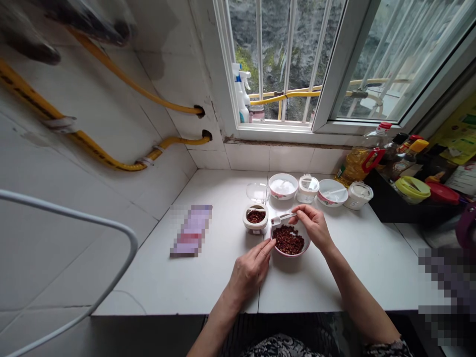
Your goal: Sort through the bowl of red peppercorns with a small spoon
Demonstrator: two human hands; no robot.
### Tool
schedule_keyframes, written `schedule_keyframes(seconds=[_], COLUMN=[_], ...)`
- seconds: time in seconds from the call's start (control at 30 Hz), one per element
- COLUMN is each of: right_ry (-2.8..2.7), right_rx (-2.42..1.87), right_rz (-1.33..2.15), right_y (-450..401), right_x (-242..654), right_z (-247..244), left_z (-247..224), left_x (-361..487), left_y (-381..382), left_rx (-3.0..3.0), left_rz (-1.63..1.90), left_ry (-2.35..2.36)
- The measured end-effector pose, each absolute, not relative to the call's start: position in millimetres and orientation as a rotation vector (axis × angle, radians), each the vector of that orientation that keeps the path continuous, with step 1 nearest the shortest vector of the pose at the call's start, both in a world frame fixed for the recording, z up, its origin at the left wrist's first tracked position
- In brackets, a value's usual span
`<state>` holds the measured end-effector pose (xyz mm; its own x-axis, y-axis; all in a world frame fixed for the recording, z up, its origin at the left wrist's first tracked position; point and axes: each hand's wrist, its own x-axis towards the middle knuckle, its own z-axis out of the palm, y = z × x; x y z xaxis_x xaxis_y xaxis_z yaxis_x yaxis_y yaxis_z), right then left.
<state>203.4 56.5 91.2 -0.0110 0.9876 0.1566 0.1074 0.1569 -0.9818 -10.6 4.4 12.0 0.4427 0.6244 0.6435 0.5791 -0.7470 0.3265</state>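
A white bowl (289, 242) of dark red peppercorn-like grains stands near the middle of the white counter. My right hand (311, 225) pinches the handle of a small white spoon (281, 219), whose scoop is over the bowl's back left rim. With its fingertips, my left hand (253, 267) touches the left side of the bowl; its fingers lie stretched out, close beside each other. Just left of the bowl is a small white jar (255, 225) holding the same dark red grains, its clear lid (258, 192) tipped up at the back.
Behind stand a bowl of white powder (283, 186), a lidded jar (308, 188), a bowl with a white spoon (332, 193) and another jar (358, 196). An oil bottle (355, 163) is at the back right. A blurred purple packet (192, 231) lies left.
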Motion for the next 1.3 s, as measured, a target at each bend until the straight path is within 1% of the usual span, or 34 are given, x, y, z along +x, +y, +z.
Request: schedule_keyframes(seconds=[0.17, 0.33, 0.43, 0.6, 0.73, 0.83, 0.93, 1.07, 1.23, 1.3], right_ry=[-1.546, -1.93, -1.876, -1.717, -1.863, -2.028, -2.101, -1.958, -1.685, -1.585], right_rx=[-1.079, -0.998, -0.975, -1.107, -1.138, -1.099, -1.069, -1.165, -1.235, -1.258], right_rz=[0.801, 0.382, 0.309, 0.415, 0.429, 0.41, 0.462, 0.59, 0.945, 1.014], right_y=[51, 53, 52, 49, 51, 52, 52, 51, 52, 53], right_x=[181, 172, 178, 204, 214, 209, 203, 203, 209, 211], right_z=[89, 84, 87, 91, 87, 82, 80, 81, 85, 87], left_z=[10, 8, 8, 10, 11, 12, 11, 10, 10, 10], left_x=[-11, -12, -11, -11, -11, -11, -11, -11, -10, -11], left_y=[4, 5, 6, 5, 5, 5, 5, 5, 5, 5], left_rx=[2.625, 2.634, 2.639, 2.634, 2.628, 2.628, 2.629, 2.623, 2.615, 2.618], left_rz=[1.199, 1.217, 1.217, 1.216, 1.218, 1.208, 1.206, 1.214, 1.21, 1.214], left_ry=[1.084, 1.086, 1.086, 1.083, 1.084, 1.085, 1.085, 1.079, 1.081, 1.081])
